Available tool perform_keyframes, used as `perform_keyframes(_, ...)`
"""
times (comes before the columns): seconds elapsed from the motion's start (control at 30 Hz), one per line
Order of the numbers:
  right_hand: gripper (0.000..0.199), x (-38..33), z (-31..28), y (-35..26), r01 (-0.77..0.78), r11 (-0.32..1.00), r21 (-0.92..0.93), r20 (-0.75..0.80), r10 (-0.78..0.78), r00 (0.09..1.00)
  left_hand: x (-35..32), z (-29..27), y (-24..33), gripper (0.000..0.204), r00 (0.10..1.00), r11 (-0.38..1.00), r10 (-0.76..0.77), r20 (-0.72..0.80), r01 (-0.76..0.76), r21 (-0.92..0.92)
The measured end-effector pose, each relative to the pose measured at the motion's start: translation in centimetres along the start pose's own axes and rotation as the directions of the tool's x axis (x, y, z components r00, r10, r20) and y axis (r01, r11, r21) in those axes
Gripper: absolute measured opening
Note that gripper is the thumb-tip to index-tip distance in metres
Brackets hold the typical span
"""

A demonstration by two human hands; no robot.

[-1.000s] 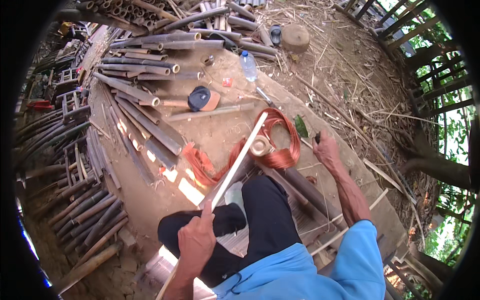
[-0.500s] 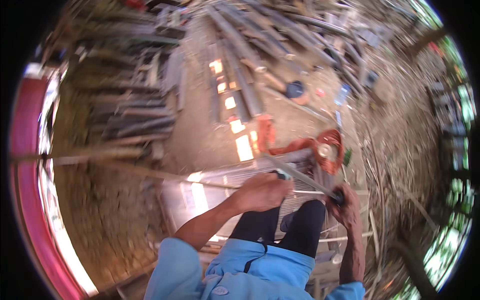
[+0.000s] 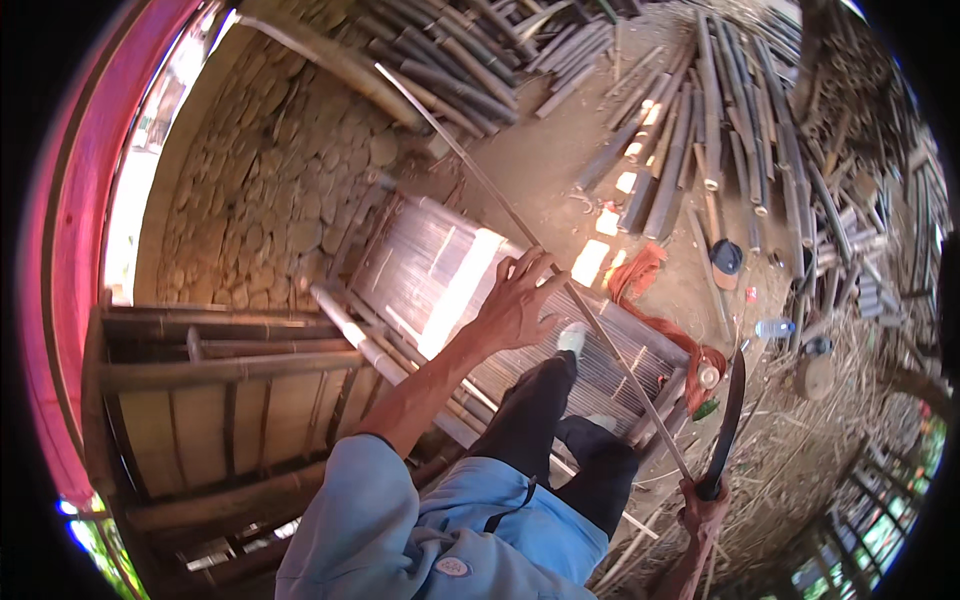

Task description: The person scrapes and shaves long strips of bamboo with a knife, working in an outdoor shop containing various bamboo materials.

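A long thin bamboo strip [image 3: 470,165] slants from the upper left across the front of my body to my right hand. My left hand [image 3: 512,305] lies over the strip's middle, its fingers spread and the thumb apart, not closed around it. At the lower right my right hand [image 3: 704,510] grips the handle of a machete [image 3: 733,415], its dark blade pointing up. The strip's near end meets that same hand; whether the fingers also clasp it I cannot tell. Beneath both is a slatted bamboo platform [image 3: 400,255], where my light shoes rest.
An orange cloth [image 3: 640,275] trails over the platform's far right edge, with a round pale item [image 3: 709,377] on it. Beyond lie a dark cap [image 3: 726,262], a plastic bottle [image 3: 775,328] and piles of bamboo poles [image 3: 665,180]. A bamboo frame [image 3: 230,372] stands at left.
My view has turned. The left hand has opened from a closed grip and reached farther out. The machete blade has swung from pointing up-left across my lap to upright at the right.
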State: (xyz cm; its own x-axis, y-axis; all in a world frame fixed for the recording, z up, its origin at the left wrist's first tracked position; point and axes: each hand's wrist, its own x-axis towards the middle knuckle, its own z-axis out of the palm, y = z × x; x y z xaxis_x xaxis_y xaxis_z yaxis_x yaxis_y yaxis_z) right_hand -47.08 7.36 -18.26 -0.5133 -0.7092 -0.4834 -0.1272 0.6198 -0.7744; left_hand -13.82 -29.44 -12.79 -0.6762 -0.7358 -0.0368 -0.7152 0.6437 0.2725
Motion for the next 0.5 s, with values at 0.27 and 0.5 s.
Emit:
perform_keyframes(0.27,0.059,5.3,-0.6,-6.5,-0.032,0.971,-0.237,0.023,0.039,0.999,-2.9,4.2,-7.1,0.025,0.975,0.988,-0.01,-0.222,-0.024,-0.149)
perform_keyframes(0.5,0.042,8.7,15.0,-29.5,0.656,0.255,-0.711,0.099,-0.886,0.452,1.9,0.8,-7.5,0.02,0.904,0.968,-0.008,-0.428,-0.1,-0.229)
